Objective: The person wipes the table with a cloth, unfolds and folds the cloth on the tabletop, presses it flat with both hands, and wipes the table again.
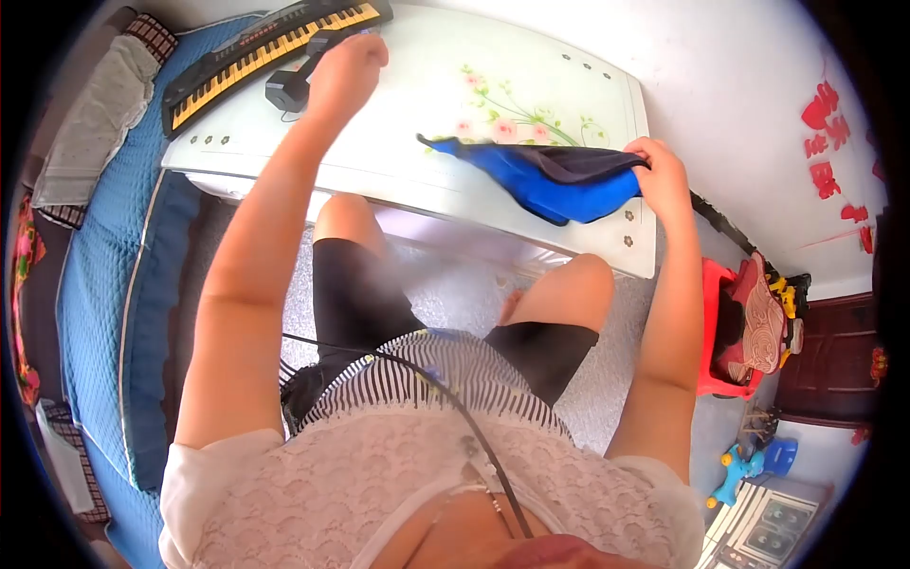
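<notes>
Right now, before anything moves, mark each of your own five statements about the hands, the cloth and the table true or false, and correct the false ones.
1. The right hand holds the cloth. True.
2. The cloth is red all over. False: it is blue and dark grey or black.
3. The keyboard is left of the cloth. True.
4. Both hands hold the cloth. False: the left hand is away from it, at the black object beside the keyboard.
5. The table top bears a pattern of pink flowers. True.
</notes>
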The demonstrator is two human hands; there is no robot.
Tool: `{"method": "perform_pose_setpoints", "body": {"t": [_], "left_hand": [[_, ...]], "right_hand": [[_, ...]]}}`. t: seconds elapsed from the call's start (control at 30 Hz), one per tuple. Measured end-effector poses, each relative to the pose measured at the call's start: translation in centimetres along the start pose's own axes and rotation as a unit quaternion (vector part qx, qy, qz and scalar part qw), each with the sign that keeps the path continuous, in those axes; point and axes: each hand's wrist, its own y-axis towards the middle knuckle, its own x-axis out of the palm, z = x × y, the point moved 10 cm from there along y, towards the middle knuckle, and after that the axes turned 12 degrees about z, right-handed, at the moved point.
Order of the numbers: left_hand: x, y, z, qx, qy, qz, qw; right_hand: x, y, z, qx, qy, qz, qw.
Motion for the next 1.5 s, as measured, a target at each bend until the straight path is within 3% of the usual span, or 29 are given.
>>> {"method": "perform_pose_setpoints", "body": {"t": [0.07, 0.13, 0.27, 0.37, 0.43, 0.57, 0.63, 0.7, 0.8, 0.9, 1.07, 1.17, 1.27, 1.33, 1.43, 1.47, 1.5], "left_hand": [[0.8, 0.1, 0.6, 0.023, -0.077, -0.047, 0.996], [2.4, -2.2, 5.0, 0.076, -0.144, -0.117, 0.98], [6.1, -8.7, 14.1, 0.058, -0.216, -0.257, 0.94], [7.3, -11.5, 18.3, 0.042, -0.235, -0.212, 0.947], [7.7, -12.4, 19.3, 0.012, -0.18, -0.22, 0.959], [8.6, -12.4, 16.5, -0.054, -0.128, -0.231, 0.963], [7.1, -11.2, 14.4, -0.057, -0.17, -0.152, 0.972], [4.8, -9.6, 13.1, -0.015, -0.182, -0.081, 0.98], [2.4, -8.0, 12.3, -0.033, -0.185, -0.12, 0.975], [0.2, -6.4, 12.2, 0.001, -0.215, -0.068, 0.974], [-1.8, -7.0, 13.9, 0.079, -0.15, -0.155, 0.973], [-3.3, -6.8, 13.7, 0.132, -0.123, -0.141, 0.974], [-5.3, -6.0, 13.0, 0.118, -0.111, -0.156, 0.974], [-6.7, -5.8, 12.9, 0.139, -0.098, -0.139, 0.976], [-7.1, -4.8, 11.4, 0.012, -0.18, -0.173, 0.968], [-7.5, -4.3, 11.9, 0.01, -0.29, -0.149, 0.945], [-7.9, -3.5, 12.0, 0.009, -0.285, -0.147, 0.947]], "right_hand": [[-0.4, 0.0, 1.1, 0.036, 0.081, 0.005, 0.996], [-0.4, -0.3, -1.7, 0.052, 0.071, -0.007, 0.996], [-0.9, 0.4, -7.4, 0.041, 0.062, 0.027, 0.997], [-2.3, 1.0, -11.0, 0.026, 0.11, 0.055, 0.992], [-4.0, 1.3, -13.3, 0.027, 0.158, 0.075, 0.984], [-7.2, 1.5, -13.8, 0.025, 0.203, 0.097, 0.974], [-7.5, 1.0, -12.6, 0.047, 0.186, 0.077, 0.978], [-7.0, 0.5, -11.0, 0.061, 0.198, 0.055, 0.977], [-6.7, -0.2, -9.7, 0.082, 0.231, 0.015, 0.969], [-6.6, -1.0, -9.3, 0.075, 0.231, -0.004, 0.97], [-5.9, -1.6, -6.7, 0.096, 0.228, -0.027, 0.969], [-6.3, -2.2, -6.5, 0.066, 0.217, -0.011, 0.974], [-8.3, -2.9, -7.3, 0.085, 0.244, 0.052, 0.965], [-9.7, -2.9, -8.0, 0.036, 0.22, 0.089, 0.971], [-11.6, -2.2, -8.4, -0.003, 0.19, 0.153, 0.97], [-12.0, -1.6, -8.1, -0.005, 0.177, 0.171, 0.969], [-12.2, -1.0, -7.8, -0.007, 0.164, 0.189, 0.968]]}}
